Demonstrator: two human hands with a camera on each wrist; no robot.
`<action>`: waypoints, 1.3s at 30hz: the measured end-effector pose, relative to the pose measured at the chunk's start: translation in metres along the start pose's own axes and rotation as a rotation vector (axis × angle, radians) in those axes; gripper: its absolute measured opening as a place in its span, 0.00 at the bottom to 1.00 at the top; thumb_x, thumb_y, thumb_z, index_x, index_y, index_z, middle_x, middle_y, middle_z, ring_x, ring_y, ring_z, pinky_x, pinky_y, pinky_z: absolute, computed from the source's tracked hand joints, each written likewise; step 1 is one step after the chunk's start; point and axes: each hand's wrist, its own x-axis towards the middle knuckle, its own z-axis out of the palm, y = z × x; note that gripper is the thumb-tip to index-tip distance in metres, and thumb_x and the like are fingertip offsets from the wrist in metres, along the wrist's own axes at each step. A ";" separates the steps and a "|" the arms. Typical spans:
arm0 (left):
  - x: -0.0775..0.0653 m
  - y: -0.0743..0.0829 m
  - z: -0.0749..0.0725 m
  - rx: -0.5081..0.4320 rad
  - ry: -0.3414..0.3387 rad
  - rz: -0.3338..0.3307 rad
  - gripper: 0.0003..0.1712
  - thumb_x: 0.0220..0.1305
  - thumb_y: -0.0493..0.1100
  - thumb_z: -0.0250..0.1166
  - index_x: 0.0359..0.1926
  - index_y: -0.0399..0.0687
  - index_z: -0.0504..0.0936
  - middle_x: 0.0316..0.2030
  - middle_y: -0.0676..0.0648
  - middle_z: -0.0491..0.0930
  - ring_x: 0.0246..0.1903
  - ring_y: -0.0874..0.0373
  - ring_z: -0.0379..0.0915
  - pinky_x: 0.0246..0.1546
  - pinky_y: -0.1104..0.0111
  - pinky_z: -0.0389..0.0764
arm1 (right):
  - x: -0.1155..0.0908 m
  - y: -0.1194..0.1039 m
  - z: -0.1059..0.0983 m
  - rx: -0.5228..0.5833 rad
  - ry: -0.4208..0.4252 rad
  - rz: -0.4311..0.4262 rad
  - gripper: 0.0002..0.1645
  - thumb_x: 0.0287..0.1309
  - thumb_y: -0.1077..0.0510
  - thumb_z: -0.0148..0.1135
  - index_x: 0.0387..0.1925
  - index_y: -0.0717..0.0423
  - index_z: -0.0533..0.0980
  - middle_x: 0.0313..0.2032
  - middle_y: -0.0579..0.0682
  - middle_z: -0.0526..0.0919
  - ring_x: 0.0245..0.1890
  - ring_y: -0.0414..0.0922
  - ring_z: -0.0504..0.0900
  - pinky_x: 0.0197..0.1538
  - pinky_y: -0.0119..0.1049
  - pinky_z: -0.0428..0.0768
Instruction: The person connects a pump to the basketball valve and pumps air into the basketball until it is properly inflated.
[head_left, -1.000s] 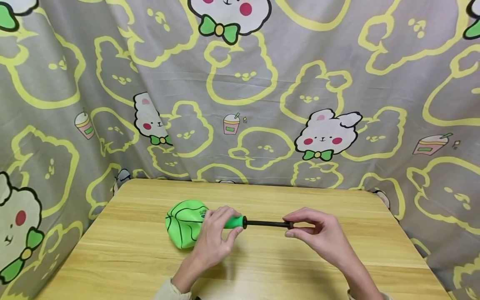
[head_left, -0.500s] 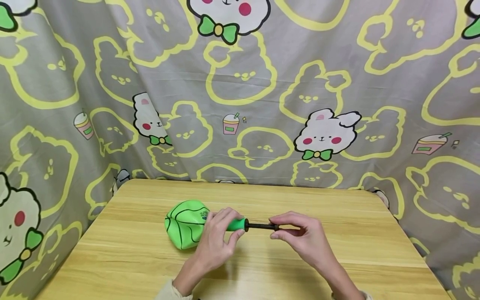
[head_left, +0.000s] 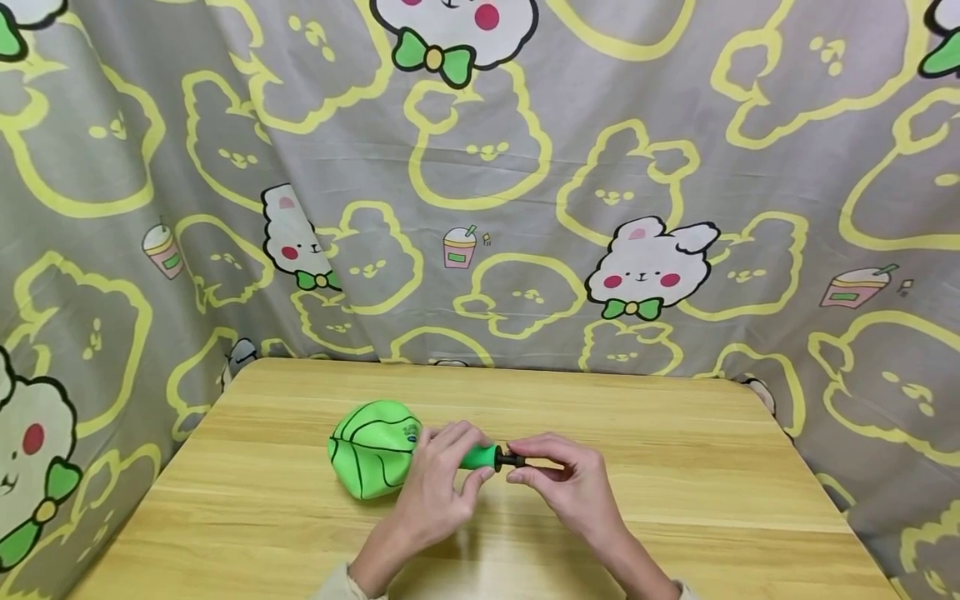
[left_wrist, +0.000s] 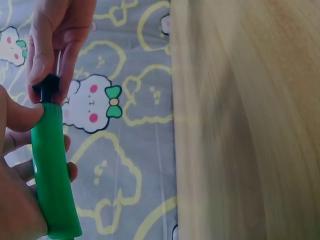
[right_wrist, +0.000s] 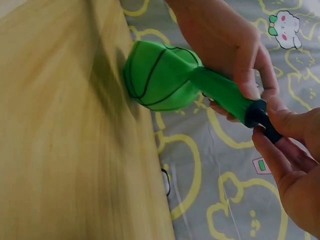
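Observation:
My left hand (head_left: 435, 479) grips the green barrel of a hand pump (left_wrist: 52, 170), fingers curled round it. At the barrel's left end a green ball (head_left: 371, 454) with black lines is attached; it looks dented and partly deflated. My right hand (head_left: 573, 483) pinches the black end of the pump's rod between thumb and fingers. Only a short length of the black rod (right_wrist: 265, 120) shows between barrel and fingertips. In the right wrist view the ball (right_wrist: 162, 77) hangs at the pump's far end; the joint between them is partly behind the left hand in the head view.
A wooden table (head_left: 712, 467) lies beneath both hands. Behind it and along the sides hangs a grey curtain (head_left: 517, 183) printed with yellow outlines and white rabbits. The table's back edge meets the curtain.
My right hand has moved left, pushing the black rod most of the way into the green barrel. The left hand and the ball have stayed nearly in place.

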 end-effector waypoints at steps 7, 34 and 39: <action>0.000 0.000 0.000 0.018 -0.002 0.003 0.13 0.57 0.45 0.72 0.44 0.52 0.81 0.40 0.56 0.81 0.43 0.62 0.78 0.48 0.60 0.68 | 0.002 -0.002 0.000 -0.009 -0.023 -0.028 0.16 0.52 0.72 0.73 0.45 0.69 0.84 0.43 0.66 0.86 0.45 0.55 0.87 0.42 0.44 0.85; 0.001 -0.005 -0.006 -0.040 -0.017 -0.057 0.13 0.63 0.48 0.71 0.47 0.53 0.81 0.46 0.57 0.83 0.49 0.63 0.79 0.52 0.58 0.70 | 0.007 -0.040 -0.061 -0.126 -0.165 0.070 0.15 0.57 0.69 0.73 0.45 0.56 0.83 0.44 0.60 0.84 0.45 0.48 0.86 0.44 0.44 0.85; 0.001 -0.007 -0.008 -0.042 -0.018 -0.067 0.13 0.63 0.47 0.71 0.47 0.54 0.81 0.45 0.57 0.83 0.48 0.63 0.79 0.52 0.58 0.70 | 0.008 -0.044 -0.075 -0.134 -0.186 0.067 0.16 0.57 0.71 0.72 0.47 0.58 0.83 0.45 0.59 0.84 0.46 0.47 0.85 0.45 0.45 0.85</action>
